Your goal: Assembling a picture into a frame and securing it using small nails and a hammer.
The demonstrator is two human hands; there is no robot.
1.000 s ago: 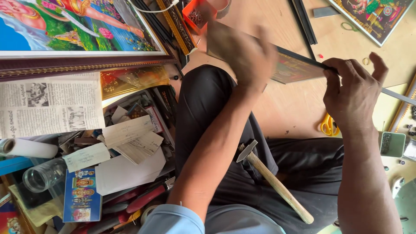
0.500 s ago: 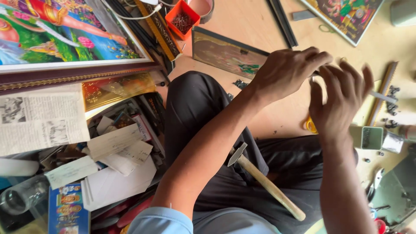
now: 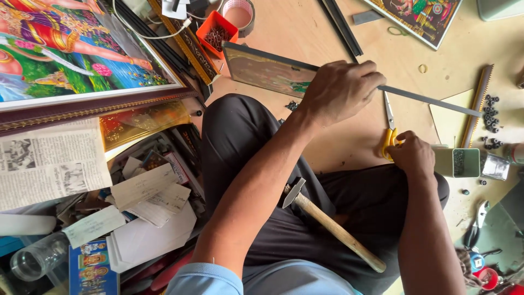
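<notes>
My left hand (image 3: 339, 90) grips the near edge of a small framed picture (image 3: 262, 70) that stands tilted on the wooden floor (image 3: 305, 33), its thin dark edge running on to the right. My right hand (image 3: 412, 154) closes on the yellow handles of a pair of scissors (image 3: 389, 125) lying on the floor, blades pointing away from me. A hammer (image 3: 327, 221) with a wooden handle rests across my lap on dark trousers.
A large colourful framed picture (image 3: 82, 60) leans at the left above newspaper (image 3: 49, 164) and loose papers. An orange box of nails (image 3: 217, 33) and a tape roll (image 3: 239, 12) sit at the top. A small green container (image 3: 457, 162), black screws (image 3: 491, 106), pliers (image 3: 474, 229) lie at the right.
The view has shifted. My right hand dropped from the small picture's edge down to the yellow scissors. My left hand stays on the picture frame.
</notes>
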